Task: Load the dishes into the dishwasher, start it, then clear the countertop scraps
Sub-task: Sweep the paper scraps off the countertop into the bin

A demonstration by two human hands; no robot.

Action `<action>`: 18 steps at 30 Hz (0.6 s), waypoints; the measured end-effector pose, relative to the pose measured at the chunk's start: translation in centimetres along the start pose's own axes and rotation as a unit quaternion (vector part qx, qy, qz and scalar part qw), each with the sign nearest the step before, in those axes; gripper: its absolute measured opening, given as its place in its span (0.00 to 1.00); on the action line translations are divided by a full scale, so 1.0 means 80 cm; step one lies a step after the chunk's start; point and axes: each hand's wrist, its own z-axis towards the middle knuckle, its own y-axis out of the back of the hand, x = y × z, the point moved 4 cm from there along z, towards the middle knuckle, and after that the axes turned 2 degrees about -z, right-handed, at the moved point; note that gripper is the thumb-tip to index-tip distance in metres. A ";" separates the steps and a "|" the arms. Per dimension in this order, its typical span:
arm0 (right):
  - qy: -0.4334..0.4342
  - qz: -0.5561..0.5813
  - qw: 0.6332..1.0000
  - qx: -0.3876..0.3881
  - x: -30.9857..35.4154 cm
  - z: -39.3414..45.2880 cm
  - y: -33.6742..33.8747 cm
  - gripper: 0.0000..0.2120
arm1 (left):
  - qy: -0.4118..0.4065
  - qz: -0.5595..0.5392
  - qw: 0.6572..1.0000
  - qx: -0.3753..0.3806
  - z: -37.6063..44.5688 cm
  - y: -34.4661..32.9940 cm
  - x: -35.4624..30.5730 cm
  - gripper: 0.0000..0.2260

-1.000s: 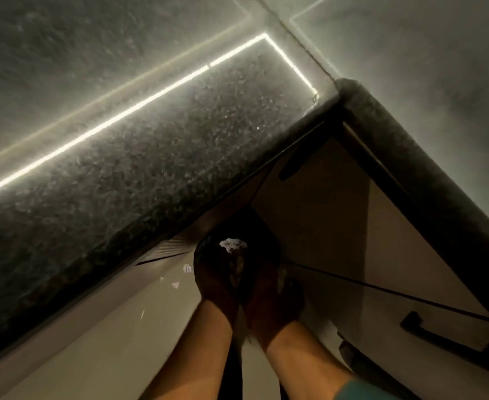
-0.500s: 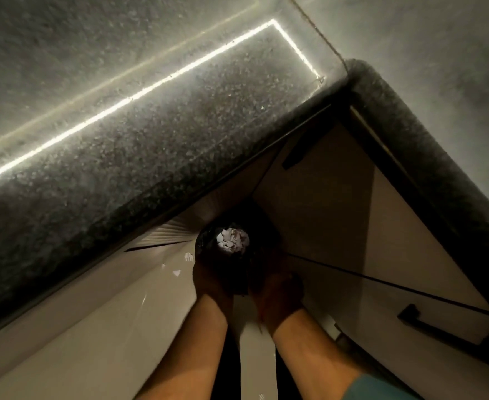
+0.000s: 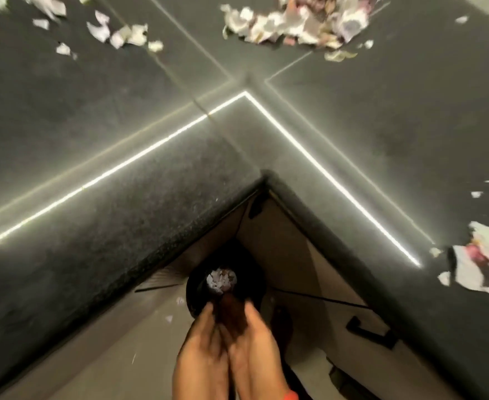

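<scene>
- Seen from above: a dark speckled surface (image 3: 99, 232) shaped as a corner, filling most of the frame, with two bright light lines (image 3: 139, 157) meeting in a point near the upper middle.
- At the lower middle, between the two edges of the surface: a round dark bin (image 3: 200, 284) down on the floor (image 3: 93, 356), with a small heap of pale scraps (image 3: 221, 280) showing inside its opening.
- Just below the bin, left hand (image 3: 206, 336) and right hand (image 3: 255, 339) side by side, touching each other, fingers pointing toward the bin opening.
- Blurred fingers; cannot tell whether loose, curled or holding something, for either hand.
- Forearms going down to the bottom edge; a bit of orange sleeve (image 3: 291, 395) at the right wrist.
- Scraps on the surface: a big pile of torn paper (image 3: 292, 21) at the upper right, a loose scatter of white bits (image 3: 116, 33) at the upper left, and a larger white and pink torn piece (image 3: 477, 261) at the right edge, with small crumbs near it.
- A few tiny white bits (image 3: 169, 318) on the pale floor, just left of the bin.
- Light brown cabinet fronts (image 3: 283, 243) under the surface edges, with a black handle (image 3: 370, 330) at the lower right.
</scene>
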 end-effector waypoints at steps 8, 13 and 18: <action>0.359 -0.239 0.892 0.137 0.150 -0.177 -0.028 0.21 | -0.027 0.216 0.934 0.284 -0.092 -0.109 -0.049 0.37; 0.588 -0.436 0.679 -0.050 0.230 -0.233 0.027 0.24 | -0.194 0.401 0.802 0.397 -0.136 -0.180 -0.004 0.21; 0.514 -0.631 0.542 -0.209 0.275 -0.198 0.115 0.50 | -0.265 0.520 0.700 0.411 -0.132 -0.182 0.043 0.19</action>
